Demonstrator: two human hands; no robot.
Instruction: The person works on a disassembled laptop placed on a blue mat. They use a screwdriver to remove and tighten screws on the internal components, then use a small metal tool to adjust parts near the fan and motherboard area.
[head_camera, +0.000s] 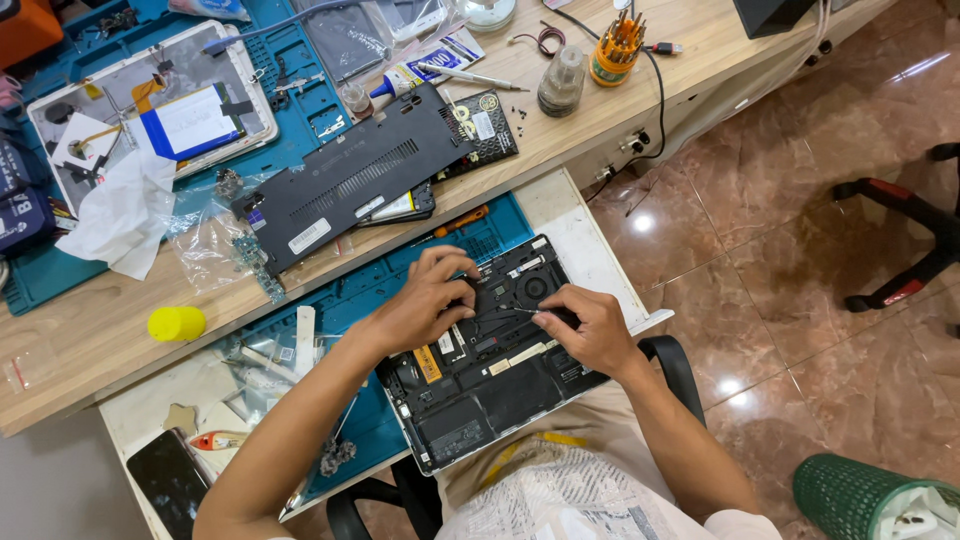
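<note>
An opened laptop (490, 385) lies bottom-up on a blue work mat (365, 300) on a pull-out shelf, its black circuit board, fan and battery exposed. My left hand (425, 300) rests on the upper left part of the board, fingers pressing down near the top edge. My right hand (595, 325) grips a thin screwdriver (530, 313), its tip pointing left onto the middle of the board. The laptop's black bottom cover (350, 185) lies on the wooden desk above.
An orange-handled screwdriver (455, 223) lies just above the laptop. On the desk are a screwdriver bit holder (615, 48), a bottle (560, 80), a yellow cap (177, 323), an opened tablet (150, 105) and plastic bags. A phone (170, 480) lies lower left. A green bin (870, 500) stands on the tiled floor.
</note>
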